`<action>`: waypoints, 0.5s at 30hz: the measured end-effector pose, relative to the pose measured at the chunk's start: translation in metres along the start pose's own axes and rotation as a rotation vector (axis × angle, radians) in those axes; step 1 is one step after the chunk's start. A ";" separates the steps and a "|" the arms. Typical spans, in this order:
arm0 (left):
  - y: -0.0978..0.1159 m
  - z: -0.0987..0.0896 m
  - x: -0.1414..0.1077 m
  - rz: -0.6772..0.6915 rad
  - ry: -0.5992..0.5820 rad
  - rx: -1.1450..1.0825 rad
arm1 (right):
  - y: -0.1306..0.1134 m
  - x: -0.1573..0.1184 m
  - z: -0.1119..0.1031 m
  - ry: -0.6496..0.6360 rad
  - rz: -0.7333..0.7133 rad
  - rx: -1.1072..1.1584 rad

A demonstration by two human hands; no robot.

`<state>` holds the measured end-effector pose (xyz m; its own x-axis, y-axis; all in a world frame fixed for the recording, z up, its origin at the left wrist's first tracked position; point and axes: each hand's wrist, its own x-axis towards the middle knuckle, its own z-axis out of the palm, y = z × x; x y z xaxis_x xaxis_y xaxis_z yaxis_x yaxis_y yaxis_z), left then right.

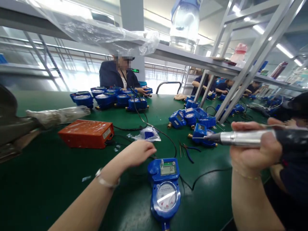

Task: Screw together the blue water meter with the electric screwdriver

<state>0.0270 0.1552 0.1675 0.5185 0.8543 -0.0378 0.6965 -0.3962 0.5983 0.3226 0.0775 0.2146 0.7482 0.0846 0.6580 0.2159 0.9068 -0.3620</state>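
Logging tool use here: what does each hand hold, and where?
Right hand grips the electric screwdriver around its silver barrel. Left hand appears to hold nothing.

blue water meter (165, 189) on green table (48, 179), left hand (138, 152) beside it, right hand (255, 147) around electric screwdriver (240, 138)

An orange box (86, 133) lies flat on the green desk (48, 186) at the left middle of the frame. Just right of it, a small clear bag (147, 134) holds a blue part. A group of blue meters (110, 98) stands in the upper middle, in front of a person in a dark jacket (115, 75) who sits across the desk. More blue meters (192, 120) lie right of the centre, near small pliers (190, 150). A clear plastic sheet (101, 30) hangs from the shelf (192, 59) at the top. A big water bottle (184, 24) stands on this shelf.
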 end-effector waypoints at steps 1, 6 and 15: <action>-0.004 0.011 -0.019 -0.039 0.030 0.004 | 0.001 -0.012 -0.013 0.026 0.074 -0.032; -0.008 0.113 -0.102 -0.532 0.385 -0.708 | -0.001 -0.053 -0.048 0.073 0.429 -0.059; 0.023 0.156 -0.111 -0.334 0.300 -1.266 | -0.044 -0.046 -0.031 -0.321 0.569 0.161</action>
<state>0.0631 -0.0010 0.0606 0.1738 0.9529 -0.2485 -0.2519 0.2870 0.9242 0.2979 0.0214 0.1799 0.4887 0.6633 0.5667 -0.2720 0.7330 -0.6235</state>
